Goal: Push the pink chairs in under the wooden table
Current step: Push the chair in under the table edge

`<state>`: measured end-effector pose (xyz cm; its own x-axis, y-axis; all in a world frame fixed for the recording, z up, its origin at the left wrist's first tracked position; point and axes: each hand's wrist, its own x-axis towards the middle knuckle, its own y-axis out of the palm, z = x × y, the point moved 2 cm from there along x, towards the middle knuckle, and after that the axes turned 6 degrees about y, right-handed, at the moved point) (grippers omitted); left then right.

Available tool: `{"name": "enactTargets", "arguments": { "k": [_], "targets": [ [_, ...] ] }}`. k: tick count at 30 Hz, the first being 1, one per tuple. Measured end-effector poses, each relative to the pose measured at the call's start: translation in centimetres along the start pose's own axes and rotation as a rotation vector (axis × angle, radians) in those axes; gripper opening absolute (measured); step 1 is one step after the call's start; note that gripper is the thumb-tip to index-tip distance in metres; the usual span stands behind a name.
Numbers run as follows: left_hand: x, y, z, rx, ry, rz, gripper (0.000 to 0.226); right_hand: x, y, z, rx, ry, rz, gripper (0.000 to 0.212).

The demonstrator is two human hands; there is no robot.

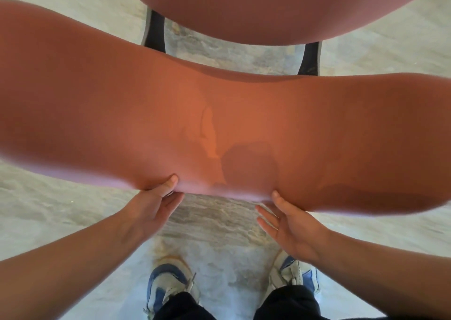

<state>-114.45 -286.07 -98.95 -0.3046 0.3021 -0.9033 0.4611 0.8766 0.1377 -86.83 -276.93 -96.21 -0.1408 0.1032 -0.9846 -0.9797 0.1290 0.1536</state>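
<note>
Pink chair (219, 124) takes up pretty much the whole head view, seen from straight above: the curved backrest stretches edge to edge, with the seat (256, 7) beyond it at the top and two dark legs (156, 31) showing in the gap between. It stands on a pale marbled floor (61, 209), right in front of the person. The left hand (156, 205) has the backrest's near rim pinched, thumb on top and fingers curled under. The right hand (288, 224) is more open, thumb tip touching the rim, fingers spread flat just below it, so not really a grip. Blue-and-white sneakers (170, 288) and dark trouser hems sit at the bottom.
</note>
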Motion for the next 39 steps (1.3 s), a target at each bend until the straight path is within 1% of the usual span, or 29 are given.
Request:
{"name": "enactTargets", "arguments": {
  "k": [3,6,7,9,11,14,17,20,22,23,26,29,31,33,36,39],
  "targets": [
    [-1.7,0.5,-0.9,0.03,0.007,-0.014,0.025,-1.9,0.6,0.2,0.006,-0.016,-0.004,0.044],
    [-4.7,1.5,-2.8,0.069,0.005,-0.019,0.021,-5.3,1.3,1.1,-0.003,-0.029,-0.017,0.026],
    [-6.2,1.9,-3.8,0.083,-0.006,-0.021,0.017,-6.9,1.7,1.6,-0.01,-0.025,-0.018,0.022],
    [-9.3,2.8,-6.0,0.101,-0.019,-0.027,0.013,-10.5,2.5,2.9,-0.025,-0.024,0.0,0.021],
    [-12.4,3.8,-8.6,0.127,-0.024,-0.018,0.018,-14.1,3.4,4.4,-0.025,-0.023,0.029,0.021],
    [-16.7,5.6,-12.2,0.187,0.001,-0.002,0.02,-18.8,5.1,6.7,-0.049,-0.046,0.024,0.02],
    [-20.6,8.1,-15.5,0.21,0.036,-0.015,0.018,-23.2,7.5,8.9,-0.045,-0.098,-0.016,0.025],
    [-24.6,11.6,-19.1,0.186,0.07,-0.042,0.018,-27.9,10.2,11.5,0.0,-0.139,-0.064,0.04],
    [-26.9,14.0,-21.8,0.17,0.101,-0.045,0.031,-31.0,12.1,13.7,0.031,-0.154,-0.097,0.051],
    [-28.0,15.2,-23.2,0.161,0.112,-0.046,0.034,-32.5,13.0,14.9,0.038,-0.159,-0.104,0.053],
    [-31.0,18.6,-27.6,0.136,0.128,-0.04,0.03,-37.1,15.8,19.1,0.021,-0.169,-0.135,0.042],
    [-33.0,21.8,-32.3,0.095,0.129,-0.033,0.034,-40.9,18.5,23.5,0.014,-0.202,-0.188,0.035],
    [-34.2,23.8,-35.3,0.134,0.129,-0.032,0.032,-42.9,20.5,26.3,0.028,-0.231,-0.2,0.023],
    [-35.1,26.2,-38.3,0.183,0.135,-0.038,0.032,-44.7,22.3,29.2,0.022,-0.258,-0.214,0.018],
    [-35.9,30.0,-43.0,0.233,0.201,-0.025,0.036,-47.1,24.8,33.9,-0.005,-0.291,-0.275,0.021],
    [-36.4,33.9,-47.6,0.23,0.228,-0.012,0.054,-48.9,27.5,38.7,-0.011,-0.309,-0.274,0.036]
  ]
}}
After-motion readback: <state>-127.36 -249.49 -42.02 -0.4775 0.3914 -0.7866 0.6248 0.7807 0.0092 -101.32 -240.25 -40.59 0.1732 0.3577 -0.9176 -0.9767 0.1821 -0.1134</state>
